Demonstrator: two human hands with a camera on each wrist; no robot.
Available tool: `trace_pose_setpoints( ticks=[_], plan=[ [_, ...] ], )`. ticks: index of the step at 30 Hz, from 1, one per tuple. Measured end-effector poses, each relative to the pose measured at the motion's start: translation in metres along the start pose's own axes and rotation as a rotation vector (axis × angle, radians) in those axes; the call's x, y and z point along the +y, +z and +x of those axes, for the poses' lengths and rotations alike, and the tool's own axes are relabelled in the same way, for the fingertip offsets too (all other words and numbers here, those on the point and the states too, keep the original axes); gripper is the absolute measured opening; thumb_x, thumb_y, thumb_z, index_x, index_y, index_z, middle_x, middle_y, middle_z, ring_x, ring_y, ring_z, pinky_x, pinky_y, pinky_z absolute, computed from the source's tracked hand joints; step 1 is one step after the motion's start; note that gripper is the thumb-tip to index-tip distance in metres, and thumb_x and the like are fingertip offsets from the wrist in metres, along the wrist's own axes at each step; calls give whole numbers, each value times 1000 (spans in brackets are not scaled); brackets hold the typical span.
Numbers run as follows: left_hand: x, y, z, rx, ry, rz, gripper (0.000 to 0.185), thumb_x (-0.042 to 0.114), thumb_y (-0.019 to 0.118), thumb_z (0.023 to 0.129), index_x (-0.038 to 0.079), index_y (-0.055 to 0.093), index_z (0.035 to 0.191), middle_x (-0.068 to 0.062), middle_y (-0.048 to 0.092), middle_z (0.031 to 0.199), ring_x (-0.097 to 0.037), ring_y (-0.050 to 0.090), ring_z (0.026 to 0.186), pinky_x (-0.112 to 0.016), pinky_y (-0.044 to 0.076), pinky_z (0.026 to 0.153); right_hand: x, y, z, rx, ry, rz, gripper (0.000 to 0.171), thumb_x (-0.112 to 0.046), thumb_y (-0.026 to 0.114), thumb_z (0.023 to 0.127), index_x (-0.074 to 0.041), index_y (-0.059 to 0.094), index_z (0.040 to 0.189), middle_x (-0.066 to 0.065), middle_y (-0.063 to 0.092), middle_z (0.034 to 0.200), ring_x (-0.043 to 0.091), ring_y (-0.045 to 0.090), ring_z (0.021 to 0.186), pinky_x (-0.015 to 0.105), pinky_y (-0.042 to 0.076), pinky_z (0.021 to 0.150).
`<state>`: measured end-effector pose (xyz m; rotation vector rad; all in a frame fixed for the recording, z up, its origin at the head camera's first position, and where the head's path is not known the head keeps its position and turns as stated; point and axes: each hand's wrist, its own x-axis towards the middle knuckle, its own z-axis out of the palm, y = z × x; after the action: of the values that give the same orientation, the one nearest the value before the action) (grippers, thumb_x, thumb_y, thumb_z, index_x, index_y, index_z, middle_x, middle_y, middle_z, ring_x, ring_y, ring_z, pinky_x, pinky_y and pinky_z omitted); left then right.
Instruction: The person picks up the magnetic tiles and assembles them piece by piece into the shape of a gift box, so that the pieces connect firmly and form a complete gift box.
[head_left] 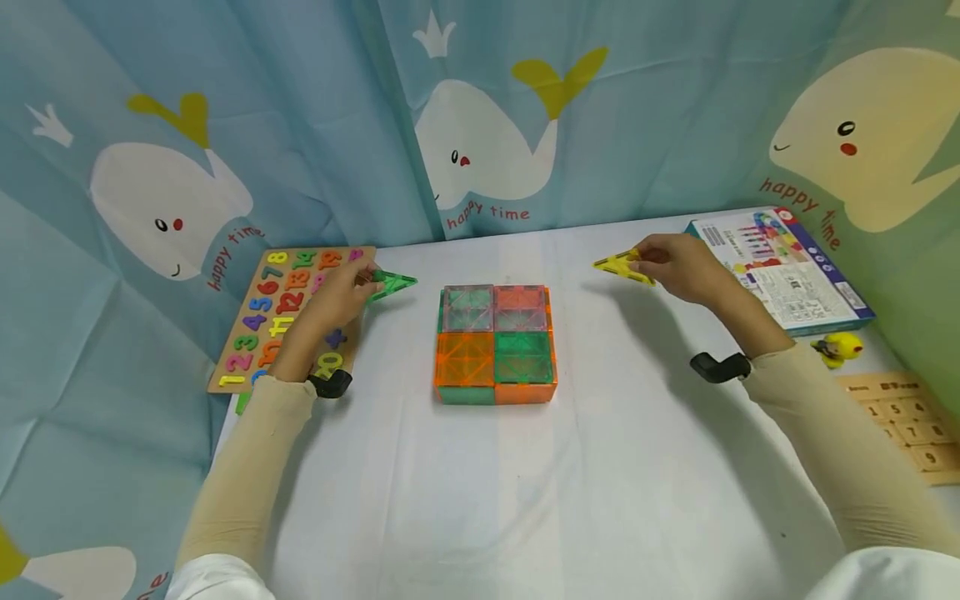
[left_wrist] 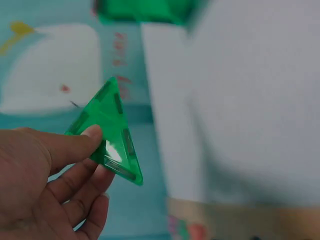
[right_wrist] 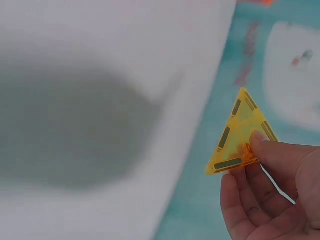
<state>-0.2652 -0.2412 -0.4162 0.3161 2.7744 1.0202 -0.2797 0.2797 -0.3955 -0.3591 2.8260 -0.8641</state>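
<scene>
In the head view, a low block built of translucent magnetic tiles, orange, green and pinkish, sits mid-table between the hands. My left hand pinches a green triangular magnetic tile between thumb and fingers, to the left of the block. On the other side, my right hand pinches a yellow triangular magnetic tile by one edge. Both triangles point inward, held over the white table and apart from the block. The wrist views show each thumb lying on the tile's face with fingers behind it.
A wooden number board lies at the left under my left forearm. To the right are a flat toy box, a small yellow toy and a wooden number tray. A whale-print curtain borders the table's back.
</scene>
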Motion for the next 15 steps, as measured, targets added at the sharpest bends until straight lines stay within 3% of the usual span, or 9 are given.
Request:
trace_pose_setpoints(
  ticks=[4, 8, 15],
  plan=[
    [29, 0, -17, 17, 87, 1, 15, 15, 62, 108, 4, 63, 119, -18, 68, 117, -35, 62, 112, -52, 50, 96, -39, 5, -17, 39, -117, -12, 25, -15, 66, 106, 1, 71, 124, 21, 74, 114, 33, 70, 103, 41, 54, 85],
    [56, 9, -29, -2, 176, -1, 9, 13, 66, 106, 8, 65, 113, -13, 71, 110, -31, 65, 107, -52, 51, 96, -71, 18, -28, 42, -234, 4, 18, -7, 70, 102, 0, 73, 118, 16, 75, 107, 30, 71, 99, 47, 58, 89],
    [78, 34, -41, -55, 266, 25, 10, 15, 67, 105, 12, 65, 114, -7, 72, 108, -26, 68, 105, -51, 53, 97, -105, 50, -39, -10, -358, 22, 18, 0, 72, 98, 0, 74, 116, 12, 75, 107, 29, 72, 98, 50, 60, 91]
  ],
)
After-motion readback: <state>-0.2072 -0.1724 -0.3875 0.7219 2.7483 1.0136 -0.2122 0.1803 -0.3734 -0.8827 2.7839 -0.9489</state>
